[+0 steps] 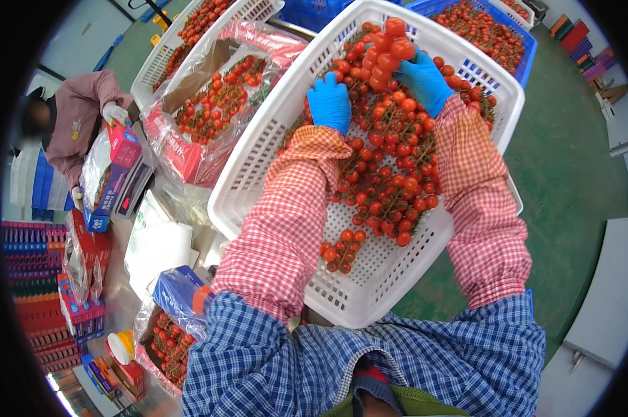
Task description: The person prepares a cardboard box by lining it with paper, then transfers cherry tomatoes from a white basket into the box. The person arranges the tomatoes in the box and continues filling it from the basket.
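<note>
A large white perforated crate [255, 149] lies before me with bunches of red cherry tomatoes [397, 142] on green stems. My right hand [426, 80], in a blue glove, grips a raised bunch of cherry tomatoes [383, 57] near the crate's far side; its fingertips are partly behind the fruit. My left hand [330, 104], also blue-gloved, is closed with its fingers curled down against tomatoes by the left wall. Whatever it may hold is hidden under the glove. A small separate bunch [343, 250] rests on the crate floor at the near left.
A plastic-lined carton [189, 156] of cherry tomatoes stands left of the crate. Beyond are another white crate [154, 69] and a blue crate [526, 59] with tomatoes. At far left a co-worker [77, 115] handles a box [119, 156] on a scale. A smaller tomato carton [143, 333] sits near left.
</note>
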Tool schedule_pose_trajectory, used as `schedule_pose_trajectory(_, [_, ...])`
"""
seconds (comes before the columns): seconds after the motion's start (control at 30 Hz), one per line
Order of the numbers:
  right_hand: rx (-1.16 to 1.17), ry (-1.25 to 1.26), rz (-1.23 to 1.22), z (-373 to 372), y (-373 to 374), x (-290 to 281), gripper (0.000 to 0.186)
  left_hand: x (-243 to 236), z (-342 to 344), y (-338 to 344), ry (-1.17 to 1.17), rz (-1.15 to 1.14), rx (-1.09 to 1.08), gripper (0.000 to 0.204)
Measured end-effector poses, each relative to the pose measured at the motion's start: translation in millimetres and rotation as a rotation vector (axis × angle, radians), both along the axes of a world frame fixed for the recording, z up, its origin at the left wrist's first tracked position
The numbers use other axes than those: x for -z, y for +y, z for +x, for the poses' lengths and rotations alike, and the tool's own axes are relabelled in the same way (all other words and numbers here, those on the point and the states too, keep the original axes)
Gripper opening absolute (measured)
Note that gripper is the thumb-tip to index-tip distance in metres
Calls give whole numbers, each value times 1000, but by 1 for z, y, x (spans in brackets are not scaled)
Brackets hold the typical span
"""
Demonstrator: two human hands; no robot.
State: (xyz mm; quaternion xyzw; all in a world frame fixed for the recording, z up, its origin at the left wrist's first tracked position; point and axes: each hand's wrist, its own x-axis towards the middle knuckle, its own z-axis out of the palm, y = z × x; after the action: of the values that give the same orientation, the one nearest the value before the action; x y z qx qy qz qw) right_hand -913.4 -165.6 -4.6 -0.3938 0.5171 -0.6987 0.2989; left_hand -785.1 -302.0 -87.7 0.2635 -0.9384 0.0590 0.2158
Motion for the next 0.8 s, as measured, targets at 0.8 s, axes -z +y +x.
schedule_pose_trajectory(0.8, [-350,-652,-101,247,26,-10,42,-99,373,34,1394,1782,120,17])
